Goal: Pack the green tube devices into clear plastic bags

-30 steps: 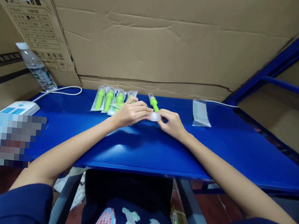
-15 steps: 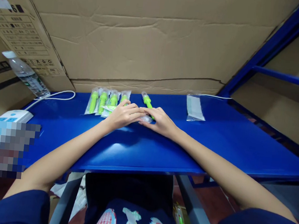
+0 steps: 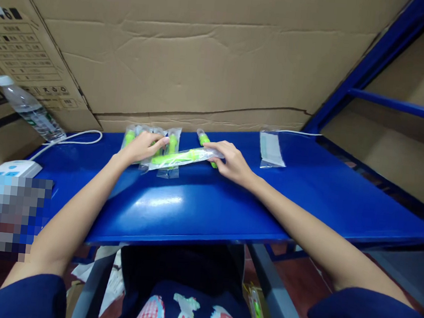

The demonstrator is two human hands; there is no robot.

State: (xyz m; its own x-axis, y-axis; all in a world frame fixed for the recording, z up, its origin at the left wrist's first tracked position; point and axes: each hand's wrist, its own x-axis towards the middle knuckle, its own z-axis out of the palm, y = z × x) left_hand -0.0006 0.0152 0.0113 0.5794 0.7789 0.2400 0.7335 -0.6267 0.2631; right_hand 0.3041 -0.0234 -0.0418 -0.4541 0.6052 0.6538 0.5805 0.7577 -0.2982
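Observation:
My right hand (image 3: pixel 232 163) pinches one end of a clear bag holding a bright green pen-like stick (image 3: pixel 176 158). The bag lies slanted across the front of a row of similar bagged green sticks (image 3: pixel 173 140). Over the left part of that row is my left hand (image 3: pixel 141 147), its thumb and fingers apart; whether it touches the bags I cannot tell. Behind my right fingers lies an unbagged green stick with a clear cap (image 3: pixel 202 137), partly covered by the hand.
A flat stack of clear bags (image 3: pixel 272 150) lies on the blue table (image 3: pixel 200 203) at the right. A water bottle (image 3: pixel 29 109), white cable (image 3: pixel 86 137) and power strip (image 3: pixel 18 168) are at the left. A cardboard wall (image 3: pixel 190 72) stands behind.
My hands have come apart; the left has moved left. The bagged green stick now shows stretched out in front of the row, its end in my right hand. The view has shifted slightly.

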